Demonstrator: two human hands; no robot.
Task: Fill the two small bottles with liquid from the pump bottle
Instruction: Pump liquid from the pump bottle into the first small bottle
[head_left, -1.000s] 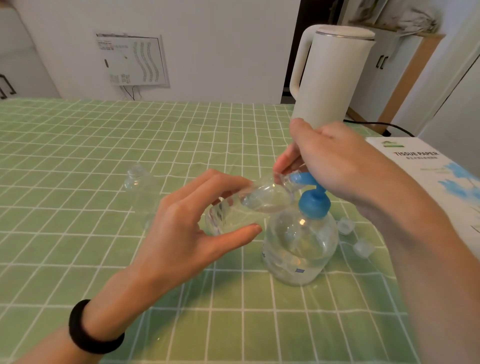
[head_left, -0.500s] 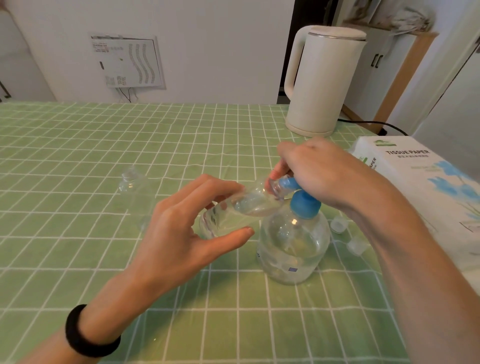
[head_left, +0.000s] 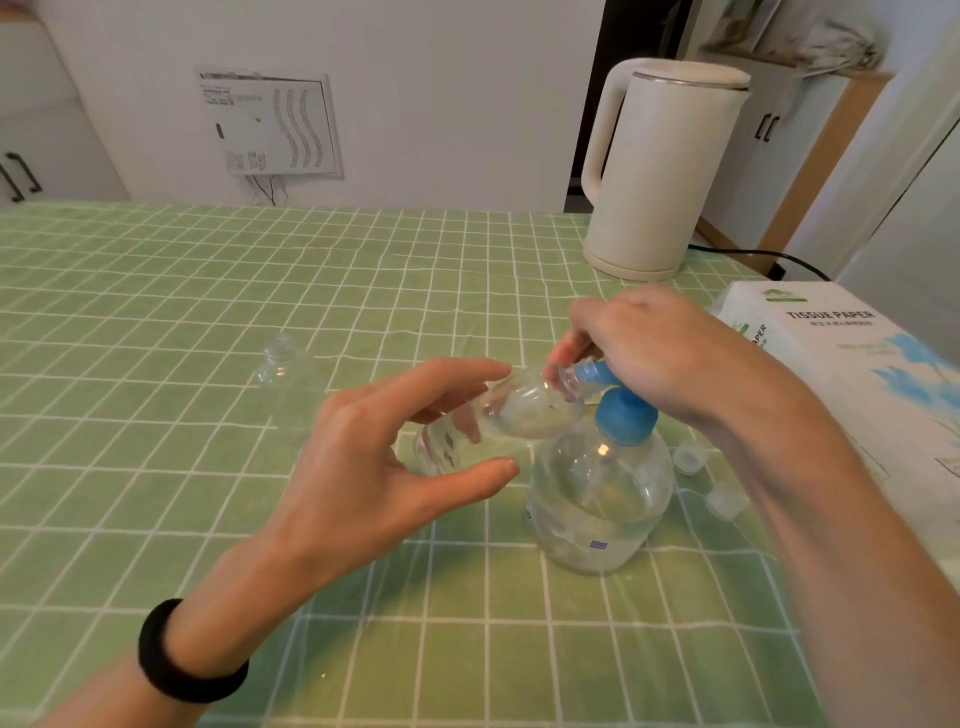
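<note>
Staying: left hand (head_left: 363, 467) holding small bottle (head_left: 514, 410) at pump bottle (head_left: 597, 499).

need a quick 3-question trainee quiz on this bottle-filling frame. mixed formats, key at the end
1. True or false: the small bottle in the left hand is held upright.
2. Where is the other small bottle? A) on the tablecloth, untouched B) on top of the kettle C) inside the tissue box
3. How many loose caps lie to the right of the pump bottle?

Key: 1 false, it is tilted with its mouth at the blue spout. 2 A. 3 two.
</note>
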